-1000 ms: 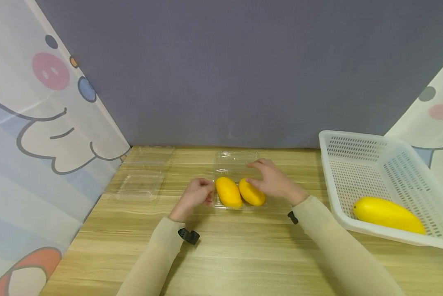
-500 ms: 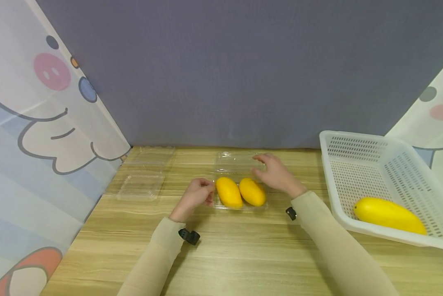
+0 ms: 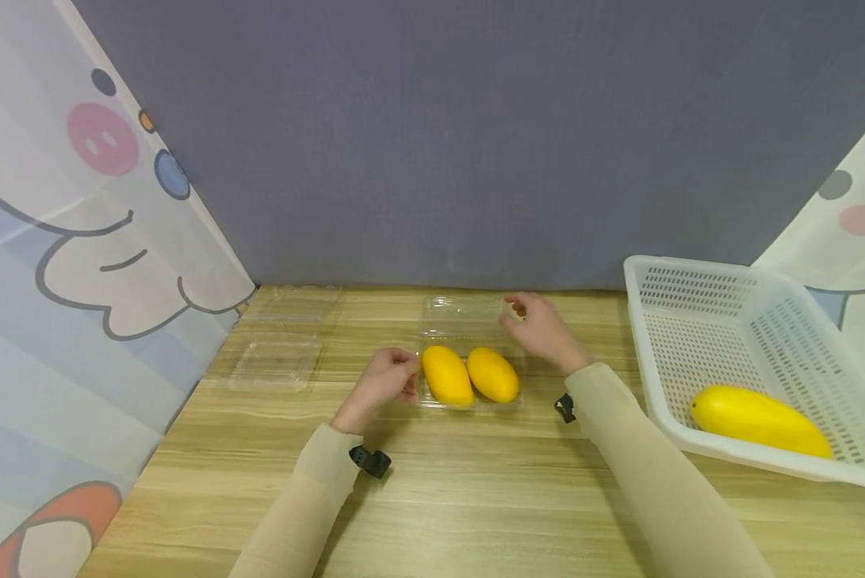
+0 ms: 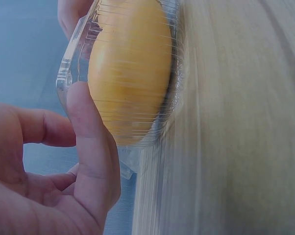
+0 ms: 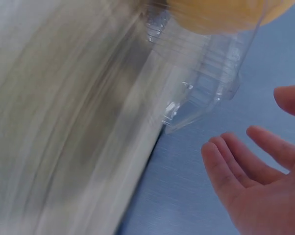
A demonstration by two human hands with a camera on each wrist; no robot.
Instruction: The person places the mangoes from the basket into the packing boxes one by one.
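Observation:
Two yellow mangoes, a left one (image 3: 447,376) and a right one (image 3: 493,375), lie side by side in the base of a clear plastic clamshell container (image 3: 427,401). Its clear lid (image 3: 456,315) is folded back toward the wall. My left hand (image 3: 385,375) pinches the container's left rim; in the left wrist view a finger (image 4: 91,147) lies along the clear side wall. Beside the lid's right edge is my right hand (image 3: 541,331), fingers loosely bent around nothing. The right wrist view shows its fingers (image 5: 250,164) apart from the clear plastic.
Another clear clamshell (image 3: 274,363) stands unfolded at the left on the wooden table (image 3: 440,498). At the right, a white perforated basket (image 3: 642,353) holds a longer yellow fruit (image 3: 761,421). A grey wall panel (image 3: 447,160) borders the table's back edge.
My right hand has let go of the right mango and moved back and rightward to the lid's edge. My left hand has stayed at the container's left rim.

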